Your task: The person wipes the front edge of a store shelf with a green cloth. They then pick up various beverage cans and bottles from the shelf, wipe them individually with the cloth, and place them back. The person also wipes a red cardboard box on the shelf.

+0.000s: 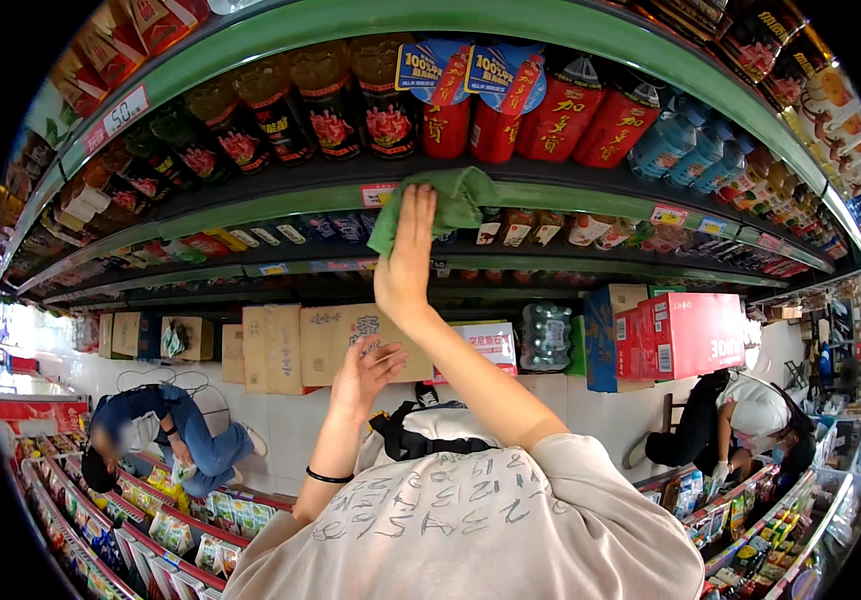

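Observation:
My right hand [408, 258] reaches up to the shelf in front of me, fingers straight and together, pressing a green cloth [465, 188] against the green front edge [575, 204] of the shelf. The cloth drapes over that edge, beside a small price label [375, 195]. Lower down, in front of my chest, my left hand [364, 376] hangs in the air with its fingers apart and nothing in it. Just behind the cloth stand red drink bottles [444, 128] with blue round tags and dark bottles [387, 110] with red labels.
Blue-capped bottles [672, 138] stand further right on the same shelf. Below, cardboard boxes [270, 350], a red carton [695, 335] and wrapped bottles [546, 337] sit on the floor. One person [180, 430] crouches at left, another [740, 420] at right, both by low shelves.

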`<state>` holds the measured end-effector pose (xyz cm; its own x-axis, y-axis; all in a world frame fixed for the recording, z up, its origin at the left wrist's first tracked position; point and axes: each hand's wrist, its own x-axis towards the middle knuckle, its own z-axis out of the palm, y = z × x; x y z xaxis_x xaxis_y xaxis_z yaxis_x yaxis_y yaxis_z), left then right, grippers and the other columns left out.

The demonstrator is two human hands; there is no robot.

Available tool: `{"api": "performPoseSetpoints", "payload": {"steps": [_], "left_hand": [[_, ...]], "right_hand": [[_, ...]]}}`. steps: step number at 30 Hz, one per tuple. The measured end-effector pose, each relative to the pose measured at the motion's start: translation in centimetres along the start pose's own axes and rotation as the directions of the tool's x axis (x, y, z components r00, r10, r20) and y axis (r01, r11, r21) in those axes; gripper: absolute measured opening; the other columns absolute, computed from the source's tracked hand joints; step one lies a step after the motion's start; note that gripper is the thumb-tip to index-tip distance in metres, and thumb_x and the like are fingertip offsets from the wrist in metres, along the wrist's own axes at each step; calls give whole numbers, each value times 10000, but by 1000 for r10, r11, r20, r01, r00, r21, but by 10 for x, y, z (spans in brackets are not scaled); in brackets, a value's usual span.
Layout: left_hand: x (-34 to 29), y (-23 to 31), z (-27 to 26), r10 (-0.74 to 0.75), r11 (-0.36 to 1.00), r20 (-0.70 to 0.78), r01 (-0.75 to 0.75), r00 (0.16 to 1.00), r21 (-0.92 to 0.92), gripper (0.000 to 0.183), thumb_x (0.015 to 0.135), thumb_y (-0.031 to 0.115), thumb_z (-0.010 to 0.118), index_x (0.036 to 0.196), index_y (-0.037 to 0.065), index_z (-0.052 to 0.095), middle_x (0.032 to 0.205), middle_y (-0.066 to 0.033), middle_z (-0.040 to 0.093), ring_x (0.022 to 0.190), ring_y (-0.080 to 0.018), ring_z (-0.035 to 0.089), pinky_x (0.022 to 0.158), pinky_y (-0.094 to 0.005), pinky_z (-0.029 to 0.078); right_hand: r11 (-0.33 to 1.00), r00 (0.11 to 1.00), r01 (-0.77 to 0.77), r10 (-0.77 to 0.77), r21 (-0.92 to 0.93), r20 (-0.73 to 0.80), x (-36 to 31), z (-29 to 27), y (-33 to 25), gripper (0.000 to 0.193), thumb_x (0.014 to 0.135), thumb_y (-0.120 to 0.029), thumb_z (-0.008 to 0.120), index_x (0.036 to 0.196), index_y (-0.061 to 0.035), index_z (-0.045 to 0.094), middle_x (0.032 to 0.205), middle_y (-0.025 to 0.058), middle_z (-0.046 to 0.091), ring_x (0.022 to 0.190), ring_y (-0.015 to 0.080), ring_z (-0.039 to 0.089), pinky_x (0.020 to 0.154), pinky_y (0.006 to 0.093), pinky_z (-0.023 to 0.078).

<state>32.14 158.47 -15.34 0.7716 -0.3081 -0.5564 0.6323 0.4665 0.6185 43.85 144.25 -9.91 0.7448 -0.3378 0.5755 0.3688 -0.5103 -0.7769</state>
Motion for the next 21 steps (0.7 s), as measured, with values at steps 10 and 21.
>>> {"api": "performPoseSetpoints", "payload": {"steps": [10,21], "left_hand": [[6,10,36,-31,1000,217,28,976,14,561,1013,452,452,1372,22,447,1293,-221,578,1212,-330,567,1063,-429,423],[17,-37,143,103,988,377,-49,921,-150,564,1024,346,468,1510,101,323,1481,-185,437,1344,-329,460,1137,-438,368]], "right_hand": [[-548,462,-572,399,610,792,18,-110,-8,384,995,-189,559,1334,-12,514,1353,147,567,1269,312,535,1112,475,390],[800,821,-544,445,252,359,23,-249,-4,395,948,-52,522,1341,-8,510,1313,155,602,1221,258,573,1036,312,407]]}}
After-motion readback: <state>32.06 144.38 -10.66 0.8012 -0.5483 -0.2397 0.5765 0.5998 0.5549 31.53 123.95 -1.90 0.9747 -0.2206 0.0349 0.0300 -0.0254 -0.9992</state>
